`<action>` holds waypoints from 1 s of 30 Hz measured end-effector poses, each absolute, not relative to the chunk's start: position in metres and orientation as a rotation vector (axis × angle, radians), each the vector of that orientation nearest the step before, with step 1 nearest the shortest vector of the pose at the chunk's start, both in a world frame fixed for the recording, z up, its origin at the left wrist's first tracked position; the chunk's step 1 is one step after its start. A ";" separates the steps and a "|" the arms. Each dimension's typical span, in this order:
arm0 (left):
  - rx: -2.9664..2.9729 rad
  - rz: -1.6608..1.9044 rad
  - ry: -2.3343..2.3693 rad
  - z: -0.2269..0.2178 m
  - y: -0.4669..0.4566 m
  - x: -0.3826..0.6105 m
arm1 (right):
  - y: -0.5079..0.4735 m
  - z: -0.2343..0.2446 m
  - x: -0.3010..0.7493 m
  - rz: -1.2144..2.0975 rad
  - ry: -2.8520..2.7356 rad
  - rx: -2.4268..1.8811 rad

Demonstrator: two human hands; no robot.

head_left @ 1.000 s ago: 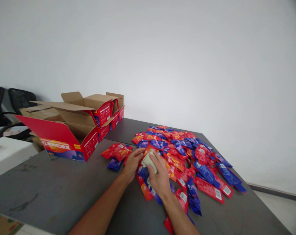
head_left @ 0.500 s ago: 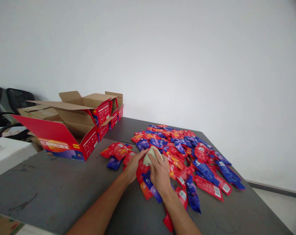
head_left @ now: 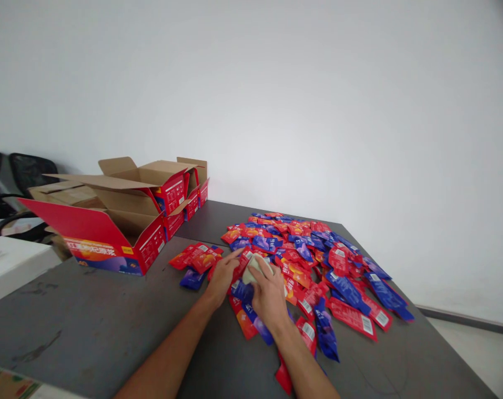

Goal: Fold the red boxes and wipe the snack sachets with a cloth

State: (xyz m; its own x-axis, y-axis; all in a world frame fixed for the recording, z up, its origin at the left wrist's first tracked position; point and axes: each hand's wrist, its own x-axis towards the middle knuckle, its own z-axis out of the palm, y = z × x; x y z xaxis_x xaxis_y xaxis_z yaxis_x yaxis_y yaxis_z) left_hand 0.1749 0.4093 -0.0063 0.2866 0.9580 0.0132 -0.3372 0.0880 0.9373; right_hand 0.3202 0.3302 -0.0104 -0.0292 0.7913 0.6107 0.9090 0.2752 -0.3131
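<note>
My right hand (head_left: 269,292) is closed on a pale, folded cloth (head_left: 250,274). Under the cloth's edge lies a red pouch (head_left: 243,258), which my left hand (head_left: 223,277) grips by its left side; the cloth and fingers partly hide it. Directly below the hands, red and blue pouches (head_left: 259,323) rest on the dark table. The large heap of flat red and blue pouches (head_left: 303,249) spreads from beyond my hands to the right. To the left of my left hand sits a small group of pouches (head_left: 199,258).
Open red cartons (head_left: 105,252) with raised brown flaps stand at the left of the grey table (head_left: 89,327). A white box (head_left: 18,266) is at the far left edge, with black chairs (head_left: 32,169) behind. A white wall closes off the back.
The cloth has shifted slightly down and left over the pouch. My left fingers have straightened along the pouch's edge, and more of its red top shows. The view has moved a little.
</note>
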 end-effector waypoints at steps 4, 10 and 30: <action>1.564 1.336 0.947 -0.014 0.421 0.164 | 0.336 -0.018 0.336 -0.239 -1.720 -1.611; 1.992 1.215 1.437 -0.032 0.443 0.140 | 0.339 -0.021 0.343 -0.287 -1.666 -1.618; 1.961 0.800 0.692 -0.023 0.419 0.153 | 0.340 -0.021 0.346 -0.285 -1.558 -1.664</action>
State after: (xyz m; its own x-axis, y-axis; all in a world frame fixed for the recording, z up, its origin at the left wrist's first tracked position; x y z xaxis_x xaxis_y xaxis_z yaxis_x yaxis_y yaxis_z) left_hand 0.1533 0.4191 -0.0234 0.6369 0.7245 0.2635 0.1562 -0.4559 0.8762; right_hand 0.3457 0.3401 -0.0212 0.2092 0.7245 0.6568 0.9101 0.1014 -0.4017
